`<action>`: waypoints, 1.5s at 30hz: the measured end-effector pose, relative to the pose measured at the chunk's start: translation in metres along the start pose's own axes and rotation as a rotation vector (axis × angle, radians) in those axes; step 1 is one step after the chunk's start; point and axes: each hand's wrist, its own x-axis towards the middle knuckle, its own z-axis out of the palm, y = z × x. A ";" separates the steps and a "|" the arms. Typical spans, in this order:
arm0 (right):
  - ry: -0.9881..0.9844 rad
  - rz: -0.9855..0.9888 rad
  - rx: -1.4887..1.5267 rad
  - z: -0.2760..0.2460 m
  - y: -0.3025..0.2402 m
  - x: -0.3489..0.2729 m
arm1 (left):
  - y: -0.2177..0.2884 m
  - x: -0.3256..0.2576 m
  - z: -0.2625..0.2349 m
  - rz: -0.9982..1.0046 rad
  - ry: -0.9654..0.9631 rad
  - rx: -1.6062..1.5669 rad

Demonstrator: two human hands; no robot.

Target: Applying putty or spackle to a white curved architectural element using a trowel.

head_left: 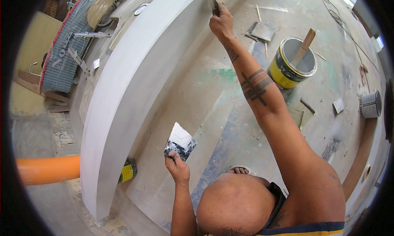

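Note:
My left hand (177, 168) grips a small dark flat plate (185, 150) by its lower edge, thumb on top. A thick white layer of paste (179, 134) covers its upper part. With the arm stretched far forward, my right hand (222, 20) is closed round a putty knife (215, 4). That blade is at the far inner face of a long curved white panel (123, 82), which stands on edge to my left. Whether the blade touches the panel cannot be told.
A large yellow-and-dark tin (283, 80) with a wooden stick (303, 47) in it stands right of my arm. A grey tin (370, 104) is farther right. Loose flat pieces (262, 31) and a dark stick (308, 105) lie about. An orange hose (49, 169) reaches the panel's left side.

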 end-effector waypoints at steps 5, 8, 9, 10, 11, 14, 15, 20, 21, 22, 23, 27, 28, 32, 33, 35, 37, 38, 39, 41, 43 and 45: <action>0.043 -0.009 -0.011 0.010 0.000 -0.004 | -0.004 0.000 -0.001 0.019 0.026 -0.026; 0.024 -0.026 0.012 0.010 0.000 -0.005 | -0.005 0.000 -0.004 -0.020 0.014 -0.024; 0.013 -0.064 0.013 0.009 -0.001 -0.006 | -0.006 -0.001 -0.004 -0.002 0.002 -0.038; 0.001 -0.052 0.007 0.008 -0.003 -0.009 | -0.007 -0.001 -0.004 -0.011 0.016 -0.050; -0.005 -0.098 0.016 0.007 -0.005 -0.012 | -0.008 -0.001 -0.005 -0.017 0.020 -0.052; -0.067 -0.068 -0.010 0.005 -0.015 -0.028 | -0.012 0.000 -0.006 -0.002 0.034 -0.094; -0.062 -0.103 0.018 0.007 -0.019 -0.036 | -0.014 0.001 -0.008 0.000 0.035 -0.096; -0.058 -0.154 0.025 0.015 -0.041 -0.077 | -0.023 0.000 -0.016 -0.045 0.035 -0.082; -0.063 -0.180 -0.003 0.016 -0.045 -0.085 | -0.024 0.000 -0.018 -0.061 0.043 -0.095; -0.074 -0.182 -0.002 0.019 -0.049 -0.093 | -0.027 0.000 -0.021 -0.088 0.046 -0.121; -0.062 -0.205 0.005 0.023 -0.053 -0.102 | -0.030 0.000 -0.024 -0.137 0.057 -0.123; -0.073 -0.256 0.030 0.037 -0.072 -0.136 | -0.044 0.000 -0.036 -0.124 0.104 -0.208; -0.080 -0.244 0.038 0.040 -0.076 -0.144 | -0.048 0.000 -0.038 -0.146 0.099 -0.266; -0.113 -0.288 0.062 0.051 -0.097 -0.176 | -0.064 -0.002 -0.054 -0.156 0.108 -0.373; -0.096 -0.328 0.058 0.054 -0.102 -0.184 | -0.068 -0.002 -0.058 -0.159 0.125 -0.369; -0.075 -0.361 0.041 0.060 -0.113 -0.201 | -0.074 -0.003 -0.065 -0.215 0.142 -0.372; -0.099 -0.384 0.021 0.066 -0.124 -0.220 | -0.079 -0.004 -0.072 -0.221 0.176 -0.374; -0.110 -0.381 0.002 0.068 -0.129 -0.229 | -0.083 -0.005 -0.076 -0.245 0.202 -0.355; -0.133 -0.398 0.017 0.070 -0.134 -0.239 | -0.086 -0.005 -0.081 -0.262 0.217 -0.367; -0.139 -0.427 0.016 0.078 -0.144 -0.255 | -0.093 -0.006 -0.092 -0.259 0.214 -0.384; -0.147 -0.437 0.018 0.086 -0.152 -0.272 | -0.104 -0.006 -0.103 -0.321 0.220 -0.491; -0.167 -0.472 0.021 0.094 -0.159 -0.290 | -0.117 -0.009 -0.116 -0.354 0.226 -0.598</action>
